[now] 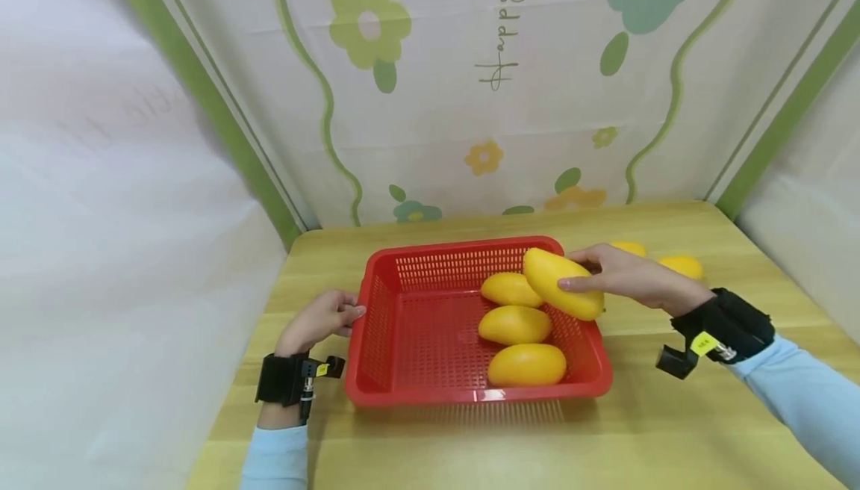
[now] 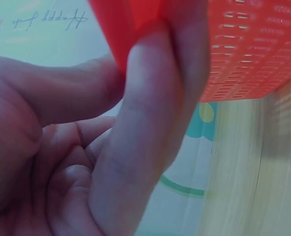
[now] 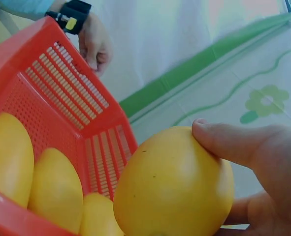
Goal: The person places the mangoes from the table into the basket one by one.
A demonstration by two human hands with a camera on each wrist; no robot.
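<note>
A red plastic basket (image 1: 437,398) stands on the wooden table, with three yellow mangoes (image 1: 527,364) lying in a column along its right side. Above the basket's right rim, my right hand (image 1: 621,277) grips another mango (image 1: 561,284), thumb on the near side and fingers behind it. The right wrist view shows this held mango (image 3: 172,182) close up, over the basket edge. My left hand (image 1: 325,320) pinches the basket's left rim between thumb and fingers; in the left wrist view the finger (image 2: 145,108) lies against the red rim.
Two more mangoes (image 1: 681,266) lie on the table (image 1: 672,430) behind my right hand, partly hidden by it. A white flower-printed cloth (image 1: 430,116) hangs behind the table, and white cloth sides (image 1: 134,251) rise at left and right.
</note>
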